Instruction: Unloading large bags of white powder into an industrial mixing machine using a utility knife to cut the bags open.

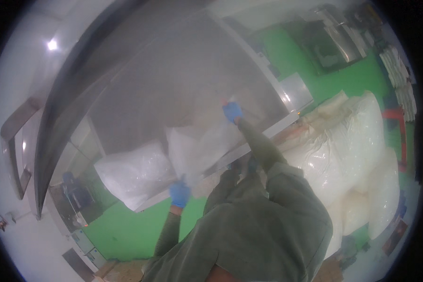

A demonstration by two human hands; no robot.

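White mist blurs the large grey open container in front of me, with its pale rim. A white plastic bag lies over its near edge, and a second white plastic bag sits just left of it. My left hand, in a blue glove, is closed at the near edge of the middle bag. Farther out, over the container, my right hand in a blue glove is closed beyond the bag's right part. Haze hides what is in its fingers.
Large filled whitish plastic sacks are piled at my right. A dark raised lid curves up on the left, beside a metal handle. Green floor surrounds the container. A metal box adjoins its right side.
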